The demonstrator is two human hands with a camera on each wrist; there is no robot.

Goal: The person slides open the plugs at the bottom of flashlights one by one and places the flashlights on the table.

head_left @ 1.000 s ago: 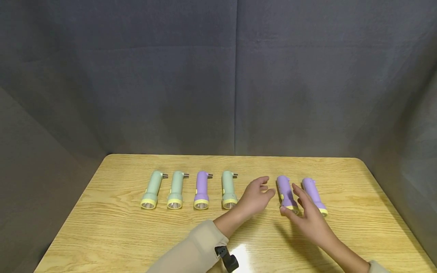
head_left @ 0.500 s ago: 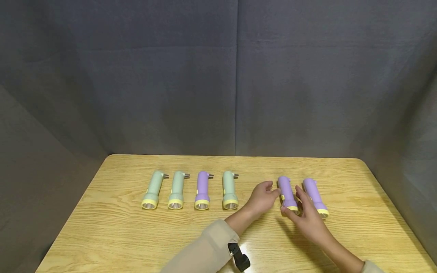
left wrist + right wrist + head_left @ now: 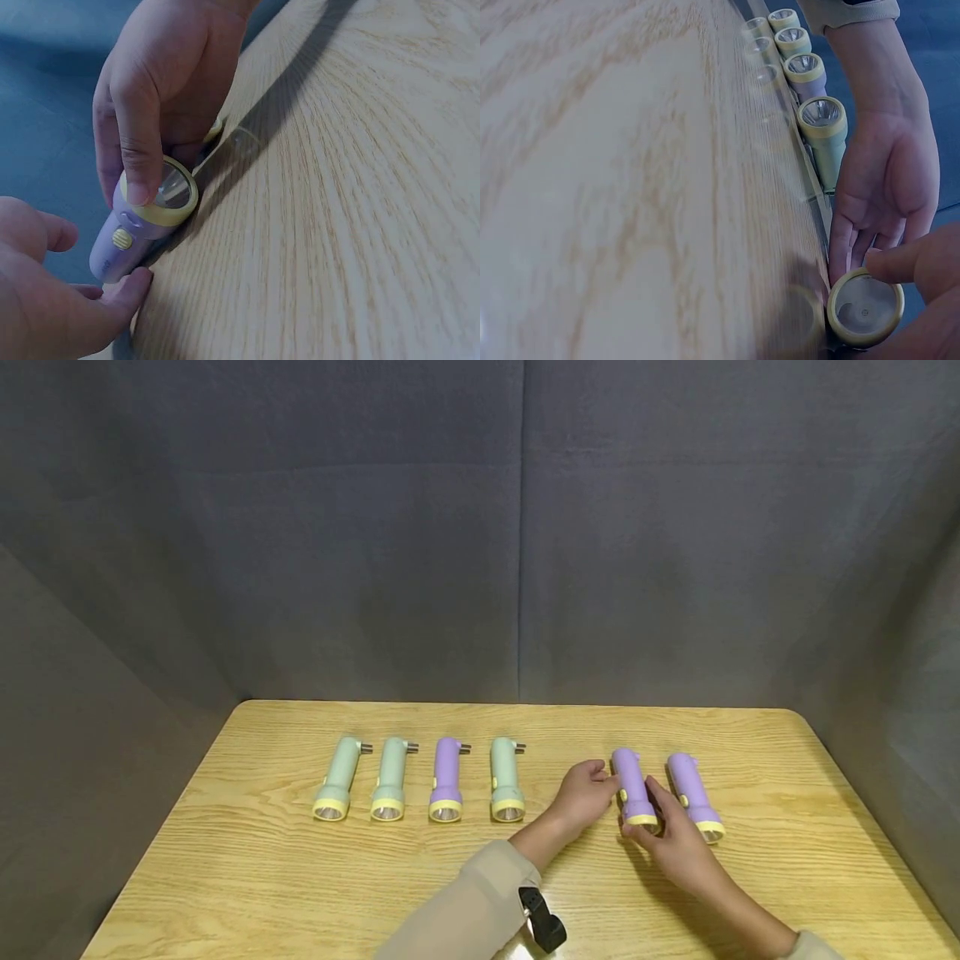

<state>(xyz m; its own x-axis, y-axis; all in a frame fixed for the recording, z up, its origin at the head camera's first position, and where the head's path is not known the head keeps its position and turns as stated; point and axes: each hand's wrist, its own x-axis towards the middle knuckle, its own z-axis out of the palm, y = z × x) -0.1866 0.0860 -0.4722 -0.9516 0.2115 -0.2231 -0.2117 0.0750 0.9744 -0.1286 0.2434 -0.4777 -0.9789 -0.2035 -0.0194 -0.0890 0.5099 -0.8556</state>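
Observation:
A purple flashlight (image 3: 632, 785) with a yellow rim and yellow switch lies tilted on the wooden table. My right hand (image 3: 678, 843) grips its lamp end, the thumb on the yellow rim, as the left wrist view also shows. My left hand (image 3: 585, 797) is at its left side, fingers loosely bent. In the left wrist view the left fingertips (image 3: 133, 291) are beside the tail end; whether they touch is unclear. Just right of the right hand lies a second purple flashlight (image 3: 693, 797). The right wrist view shows the gripped flashlight's lens (image 3: 865, 309) face on.
Left of my hands, several flashlights lie in a row: two green ones (image 3: 341, 777) at the left, a purple one (image 3: 446, 777), then another green one (image 3: 505, 777). Metal plug prongs stick out from their tails. Dark grey cloth (image 3: 375, 568) encloses the wooden table (image 3: 300, 885).
My left hand has moved right, up to the purple flashlight's side. My right hand has closed in on the lamp end, its thumb now on the rim.

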